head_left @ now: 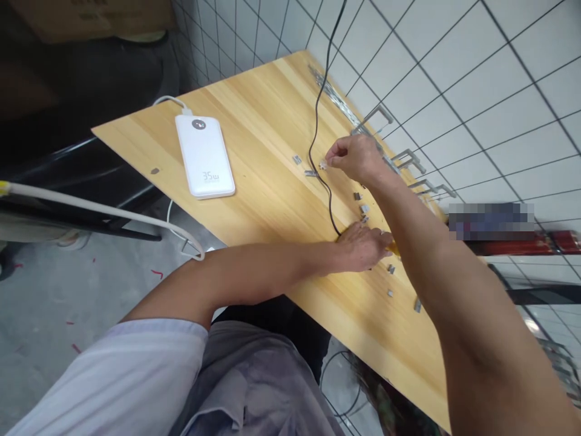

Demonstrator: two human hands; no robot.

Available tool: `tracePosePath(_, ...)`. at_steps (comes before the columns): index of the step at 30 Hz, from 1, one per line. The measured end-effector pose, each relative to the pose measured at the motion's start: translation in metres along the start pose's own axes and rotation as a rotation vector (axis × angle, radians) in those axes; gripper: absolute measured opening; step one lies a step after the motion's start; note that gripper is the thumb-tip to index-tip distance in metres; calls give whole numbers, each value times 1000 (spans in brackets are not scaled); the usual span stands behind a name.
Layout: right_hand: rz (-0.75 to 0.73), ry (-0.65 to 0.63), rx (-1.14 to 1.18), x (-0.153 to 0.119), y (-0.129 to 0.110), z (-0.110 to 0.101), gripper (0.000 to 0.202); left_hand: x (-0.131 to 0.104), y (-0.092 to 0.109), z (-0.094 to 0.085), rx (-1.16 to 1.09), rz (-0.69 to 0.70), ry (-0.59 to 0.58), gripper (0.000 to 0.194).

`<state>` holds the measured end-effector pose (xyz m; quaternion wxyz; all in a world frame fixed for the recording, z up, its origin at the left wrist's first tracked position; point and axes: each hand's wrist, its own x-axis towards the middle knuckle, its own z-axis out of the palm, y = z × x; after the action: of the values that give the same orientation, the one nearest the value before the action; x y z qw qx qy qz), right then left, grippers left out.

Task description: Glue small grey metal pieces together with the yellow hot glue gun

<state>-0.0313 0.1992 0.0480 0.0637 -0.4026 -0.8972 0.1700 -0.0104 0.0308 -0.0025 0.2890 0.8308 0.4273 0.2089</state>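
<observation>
My right hand (356, 156) is over the far half of the wooden table, thumb and forefinger pinched on a small grey metal piece (322, 165). Closer to me, my left hand (365, 247) is closed around a yellow object (393, 247); my fingers and right forearm hide most of it, so its kind is unclear. A thin black cable (316, 115) runs down the table and disappears at my left hand. Small grey metal pieces lie about both hands, among them one (296, 160) left of the cable and another (364, 209) between my hands.
A white power bank (206, 157) with a white cable lies on the wooden table (263, 200) at left. Metal strips (336, 97) and several U-shaped metal brackets (411, 160) line the tiled wall. A white hose (113, 209) crosses at left. More pieces (417, 304) lie nearer me.
</observation>
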Motion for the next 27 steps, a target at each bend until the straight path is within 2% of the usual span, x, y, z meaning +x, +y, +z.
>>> tracePosePath(5, -6, -13, -123, 5, -5, 6, 14, -1, 1, 5, 55, 55, -10, 35)
tracePosePath(10, -71, -33, -250, 8, -4, 9, 20, -1, 4, 7, 46, 35, -20, 36)
tracePosePath(14, -92, -28, -366, 2, -5, 10, 25, -1, 6, 4, 29, 39, -21, 35)
tracePosePath(18, -84, -44, -364, -7, -6, 9, 34, 0, 5, 7, 24, 31, 6, 34)
tracePosePath(22, -61, -43, -267, -14, -4, -2, 40, 2, 3, 12, 46, 38, 41, 37)
tracePosePath(27, 35, 38, -107, -32, -13, -35, 30, -3, 3, 4, 81, 46, 10, 36)
